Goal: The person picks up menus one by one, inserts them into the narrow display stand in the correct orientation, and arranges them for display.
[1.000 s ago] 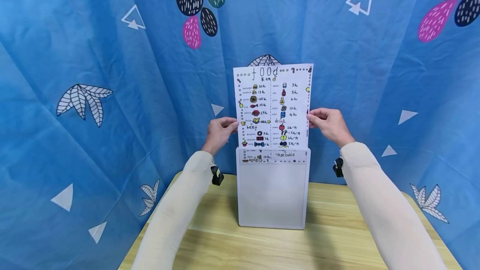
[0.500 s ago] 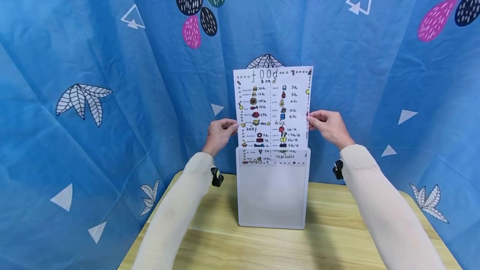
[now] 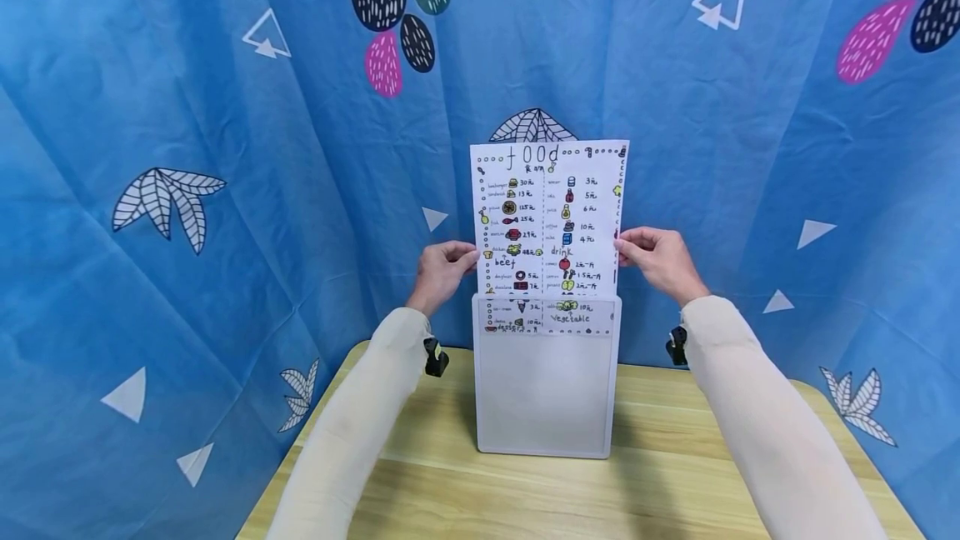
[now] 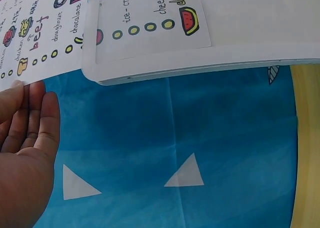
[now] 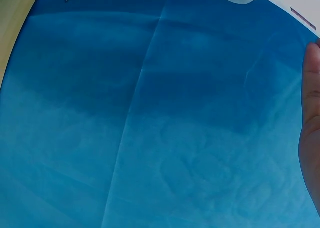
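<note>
One menu sheet [image 3: 551, 223] rises from a pale frame [image 3: 543, 398] in the head view, its lower end behind the translucent front; the left hand [image 3: 442, 276] pinches its left edge, the right hand [image 3: 660, 258] its right. The frame stands upright on the wooden table [image 3: 420, 440]. At the left wrist, thumb meets paper near "beef"; a watermelon drawing shows through the frame. At the right wrist, the hand is partly cut off, its pinch unclear there.

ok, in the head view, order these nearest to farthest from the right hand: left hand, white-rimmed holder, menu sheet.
1. menu sheet: right edge pinched by the right hand.
2. white-rimmed holder: lower left of that hand, around the sheet's bottom end.
3. left hand: across at the sheet's left edge.
</note>
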Demonstrator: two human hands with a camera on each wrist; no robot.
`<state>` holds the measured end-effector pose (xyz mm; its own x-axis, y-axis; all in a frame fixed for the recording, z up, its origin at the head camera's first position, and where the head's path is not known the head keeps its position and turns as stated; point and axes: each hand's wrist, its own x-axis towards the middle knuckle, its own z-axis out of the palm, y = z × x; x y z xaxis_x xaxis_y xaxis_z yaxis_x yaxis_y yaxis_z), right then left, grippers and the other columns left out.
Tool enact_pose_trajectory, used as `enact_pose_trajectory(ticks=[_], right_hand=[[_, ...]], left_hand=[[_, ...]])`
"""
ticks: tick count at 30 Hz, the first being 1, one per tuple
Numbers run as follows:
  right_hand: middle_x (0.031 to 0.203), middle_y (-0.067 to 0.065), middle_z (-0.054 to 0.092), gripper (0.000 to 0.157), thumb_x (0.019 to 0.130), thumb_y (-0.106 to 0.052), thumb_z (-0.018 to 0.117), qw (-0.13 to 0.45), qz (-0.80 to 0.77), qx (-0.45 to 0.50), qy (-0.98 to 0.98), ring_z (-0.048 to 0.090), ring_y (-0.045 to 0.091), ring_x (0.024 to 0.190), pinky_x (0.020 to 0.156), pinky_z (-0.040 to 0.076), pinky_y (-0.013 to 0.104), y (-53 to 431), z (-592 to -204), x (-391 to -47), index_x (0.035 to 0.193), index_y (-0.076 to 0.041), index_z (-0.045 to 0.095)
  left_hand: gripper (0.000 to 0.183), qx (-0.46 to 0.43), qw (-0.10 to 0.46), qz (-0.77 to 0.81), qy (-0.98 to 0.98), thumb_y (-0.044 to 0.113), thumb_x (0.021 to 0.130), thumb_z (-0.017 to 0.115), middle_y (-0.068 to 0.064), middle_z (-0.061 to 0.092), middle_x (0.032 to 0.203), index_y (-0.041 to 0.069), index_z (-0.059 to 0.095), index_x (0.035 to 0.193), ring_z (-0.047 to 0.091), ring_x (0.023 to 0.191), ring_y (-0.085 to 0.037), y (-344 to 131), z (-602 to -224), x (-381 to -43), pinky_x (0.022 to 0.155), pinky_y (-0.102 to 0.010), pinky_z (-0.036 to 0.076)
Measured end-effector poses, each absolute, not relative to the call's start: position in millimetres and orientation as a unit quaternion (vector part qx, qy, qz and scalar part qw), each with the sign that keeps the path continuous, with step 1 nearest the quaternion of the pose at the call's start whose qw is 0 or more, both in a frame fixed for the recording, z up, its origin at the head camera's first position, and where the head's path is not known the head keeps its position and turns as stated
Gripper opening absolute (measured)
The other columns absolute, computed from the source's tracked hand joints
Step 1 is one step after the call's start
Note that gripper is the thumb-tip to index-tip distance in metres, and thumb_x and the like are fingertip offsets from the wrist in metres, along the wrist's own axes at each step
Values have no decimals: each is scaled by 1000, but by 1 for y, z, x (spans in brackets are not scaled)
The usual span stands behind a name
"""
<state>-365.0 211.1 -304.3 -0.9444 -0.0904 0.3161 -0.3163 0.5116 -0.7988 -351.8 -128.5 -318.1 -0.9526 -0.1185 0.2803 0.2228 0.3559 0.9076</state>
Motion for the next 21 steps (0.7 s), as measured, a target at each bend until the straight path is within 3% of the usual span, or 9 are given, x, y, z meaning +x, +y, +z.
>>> enact_pose_trajectory(ticks=[5,15,21], right_hand=[[110,20,71,35,101,-29,62,118,482,120,-860,70,11,84,93,53,44,211,-306,-365,117,2,68],[110,19,70,38,100,-33,62,108,486,115,-860,71,22,91,96,51,45,211,-311,-363,118,0,68],[109,18,71,35,101,-30,62,112,484,119,-860,71,17,87,92,53,41,211,-315,-363,117,0,69]], left_hand=[[18,-34,149,-573,-805,14,96,68,-12,71,100,2,75,107,70,92,-24,-130,-320,-353,89,-36,57],[17,-35,146,-574,-805,13,95,69,-11,71,99,3,75,107,71,91,-23,-131,-326,-353,88,-35,57],[18,-43,151,-562,-812,15,95,70,-10,72,100,4,75,109,70,92,-22,-132,-322,-353,87,-34,57]])
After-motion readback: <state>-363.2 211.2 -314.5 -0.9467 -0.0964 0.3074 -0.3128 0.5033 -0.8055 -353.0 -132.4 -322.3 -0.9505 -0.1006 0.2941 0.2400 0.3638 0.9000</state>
